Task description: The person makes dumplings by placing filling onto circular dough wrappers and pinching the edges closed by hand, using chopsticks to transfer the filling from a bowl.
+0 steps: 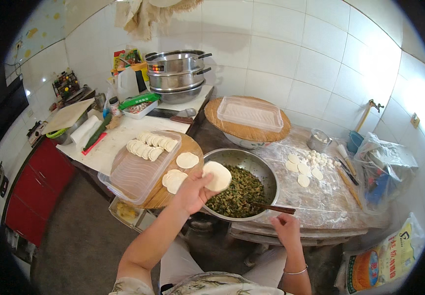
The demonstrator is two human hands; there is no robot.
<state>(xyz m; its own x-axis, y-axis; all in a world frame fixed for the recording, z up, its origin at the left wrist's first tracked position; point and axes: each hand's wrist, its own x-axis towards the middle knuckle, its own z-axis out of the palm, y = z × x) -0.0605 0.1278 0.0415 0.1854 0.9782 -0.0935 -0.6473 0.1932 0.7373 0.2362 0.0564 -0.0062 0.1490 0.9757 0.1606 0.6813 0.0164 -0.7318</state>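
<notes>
My left hand [196, 192] is closed on a round dumpling wrapper [217, 176], held up over the left rim of a steel bowl [270, 172]. Chopped green filling [237, 189] lies in the bowl. A pair of chopsticks [274, 208] rests in it, the handles sticking out over the right rim. Just below those handles is my right hand [287, 230], its fingers curled together, with nothing visible in them. More flat wrappers [174, 181] and a single wrapper [187, 160] lie on a round board [191, 145] at the left. Folded dumplings [151, 146] sit in rows there on a clear plastic tray [141, 179].
Floured table [291, 196] at right holds loose wrappers [304, 169], dough pieces [319, 158], a rolling pin [350, 186] and a small metal pot [318, 141]. Behind stands a lidded basin under a woven disc [212, 114]. Stacked steamers [175, 73] and a cleaver [173, 115] are back left.
</notes>
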